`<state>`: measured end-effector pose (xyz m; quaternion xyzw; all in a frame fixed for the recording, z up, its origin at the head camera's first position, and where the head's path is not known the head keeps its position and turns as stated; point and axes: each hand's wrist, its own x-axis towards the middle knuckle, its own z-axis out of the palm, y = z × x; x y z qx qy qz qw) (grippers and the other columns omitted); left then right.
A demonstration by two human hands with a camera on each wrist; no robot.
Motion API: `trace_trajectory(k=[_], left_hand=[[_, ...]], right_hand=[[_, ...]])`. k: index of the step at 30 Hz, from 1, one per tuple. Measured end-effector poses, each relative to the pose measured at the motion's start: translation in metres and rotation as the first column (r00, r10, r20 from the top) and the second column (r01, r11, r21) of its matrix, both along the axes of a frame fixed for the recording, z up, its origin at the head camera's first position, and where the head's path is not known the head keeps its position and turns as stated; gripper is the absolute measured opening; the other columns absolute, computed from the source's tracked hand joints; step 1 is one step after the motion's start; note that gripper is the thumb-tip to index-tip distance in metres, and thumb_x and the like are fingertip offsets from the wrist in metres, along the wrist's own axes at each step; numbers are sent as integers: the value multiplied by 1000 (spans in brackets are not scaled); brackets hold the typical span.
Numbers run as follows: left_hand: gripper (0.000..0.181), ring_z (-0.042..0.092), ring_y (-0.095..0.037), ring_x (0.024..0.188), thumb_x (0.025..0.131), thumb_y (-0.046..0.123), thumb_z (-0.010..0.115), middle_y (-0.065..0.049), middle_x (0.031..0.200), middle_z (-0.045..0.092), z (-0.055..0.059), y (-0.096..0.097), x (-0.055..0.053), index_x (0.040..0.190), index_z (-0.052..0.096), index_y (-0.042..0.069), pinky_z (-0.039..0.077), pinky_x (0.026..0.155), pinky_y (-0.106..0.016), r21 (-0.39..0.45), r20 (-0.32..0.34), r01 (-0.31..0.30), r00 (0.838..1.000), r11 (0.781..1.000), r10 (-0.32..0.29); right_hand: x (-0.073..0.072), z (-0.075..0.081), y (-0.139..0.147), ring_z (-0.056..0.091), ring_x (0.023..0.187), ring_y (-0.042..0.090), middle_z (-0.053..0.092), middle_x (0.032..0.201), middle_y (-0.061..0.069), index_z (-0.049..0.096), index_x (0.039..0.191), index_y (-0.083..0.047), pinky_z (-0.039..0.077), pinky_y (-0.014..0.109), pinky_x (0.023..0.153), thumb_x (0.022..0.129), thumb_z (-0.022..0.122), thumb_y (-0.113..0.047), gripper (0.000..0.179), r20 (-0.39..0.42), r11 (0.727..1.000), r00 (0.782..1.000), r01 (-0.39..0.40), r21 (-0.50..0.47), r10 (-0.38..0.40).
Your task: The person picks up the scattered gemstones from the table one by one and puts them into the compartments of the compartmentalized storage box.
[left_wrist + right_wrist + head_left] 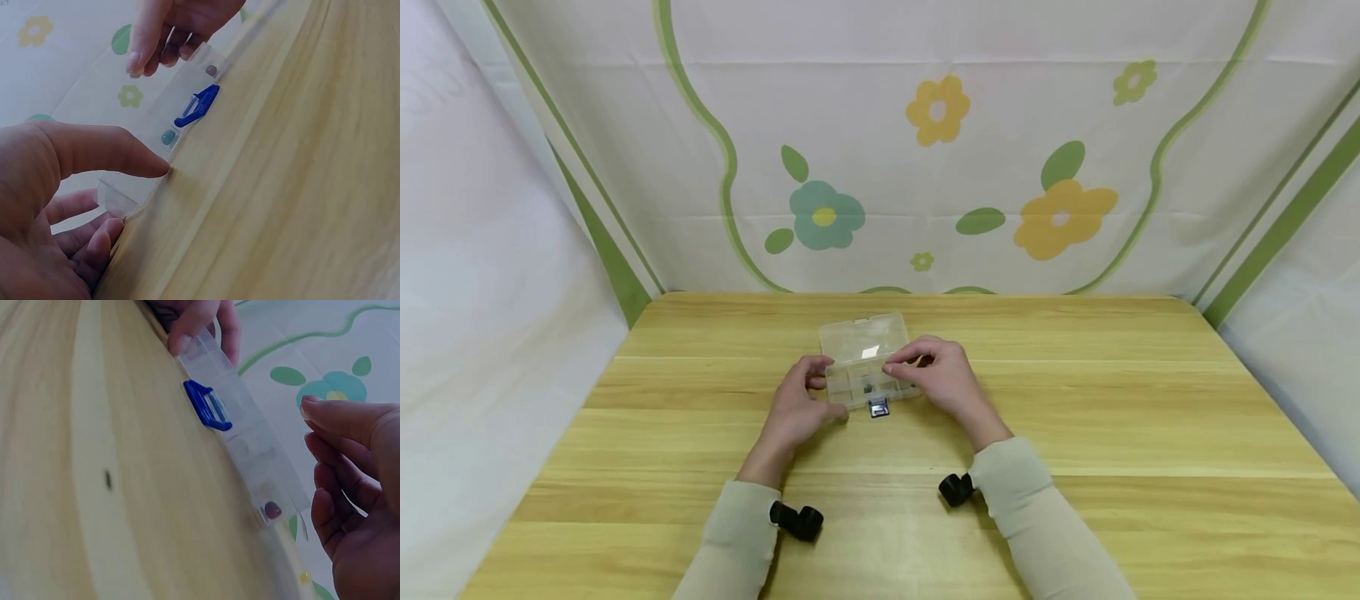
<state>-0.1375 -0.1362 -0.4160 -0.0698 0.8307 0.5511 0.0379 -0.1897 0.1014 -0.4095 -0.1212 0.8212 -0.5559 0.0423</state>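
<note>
A clear plastic compartment box [841, 388] lies on the table with its lid [850, 340] raised at the back. My left hand [797, 404] grips its left end, thumb at the front edge and fingers round the far side. At the front hangs a blue latch [200, 106], flipped outward. One compartment holds a teal bead [168, 137]; a reddish-brown bead [273, 510] sits near the right end. My right hand [946, 377] is over the box's right part, thumb and forefinger tips close together. I cannot tell whether anything small is between them.
The box rests on a wood-grain table [880, 517], toward its far side. Behind rises a pale cloth [880, 167] printed with flowers and leaves. A black wrist camera [797, 521] sits on the left sleeve, and another camera [956, 490] on the right sleeve.
</note>
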Motion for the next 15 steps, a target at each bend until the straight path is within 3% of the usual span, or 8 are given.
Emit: trace_trajectory(k=[15], left_hand=[[81, 51, -29, 120, 72, -2, 87, -15, 136, 59, -1, -2, 1, 146, 57, 8, 44, 98, -39, -6, -18, 16, 1000, 1000, -16]], right_hand=[[4, 2, -23, 62, 89, 19, 75, 103, -2, 85, 94, -22, 53, 31, 77, 90, 88, -23, 5, -56, 998, 997, -54, 39, 56]])
